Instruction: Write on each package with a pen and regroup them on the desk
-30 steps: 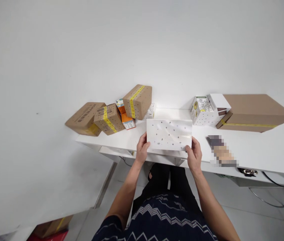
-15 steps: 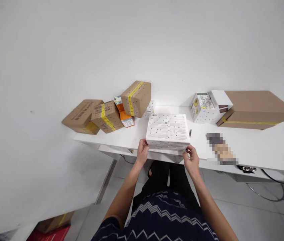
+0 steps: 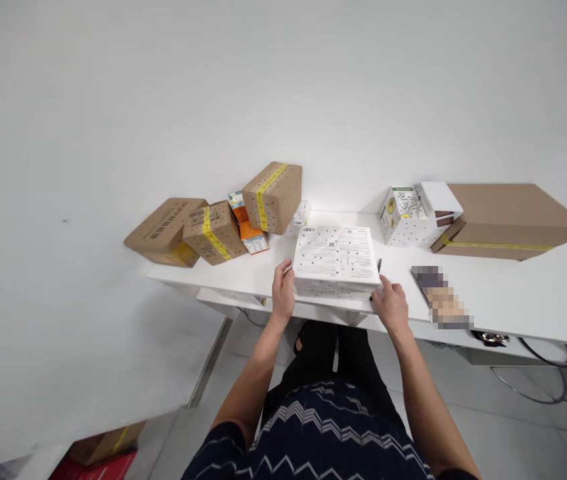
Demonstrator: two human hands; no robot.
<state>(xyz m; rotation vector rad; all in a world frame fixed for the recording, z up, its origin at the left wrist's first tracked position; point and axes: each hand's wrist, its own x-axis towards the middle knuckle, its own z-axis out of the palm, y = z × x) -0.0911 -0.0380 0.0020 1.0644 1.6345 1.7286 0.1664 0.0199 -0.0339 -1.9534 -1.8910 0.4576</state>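
Note:
A flat white box (image 3: 336, 259) with small dots and printed text on its top face lies on the white table (image 3: 513, 293) near the front edge. My left hand (image 3: 282, 291) rests against its left near corner, fingers curled on the side. My right hand (image 3: 390, 303) touches its right near corner, fingers bent along the edge. Both hands grip the box at its sides.
At the back left stand three brown cardboard boxes with yellow tape (image 3: 213, 230) and an orange carton (image 3: 247, 227). A white dotted carton (image 3: 406, 215) and a large flat brown box (image 3: 506, 220) sit at the back right. A blurred small object (image 3: 441, 297) lies right of my hand. Cables (image 3: 538, 373) hang under the table.
The white box was held up tilted toward me; it has been laid flat on the table, printed face up. My hands have slid down to its near corners.

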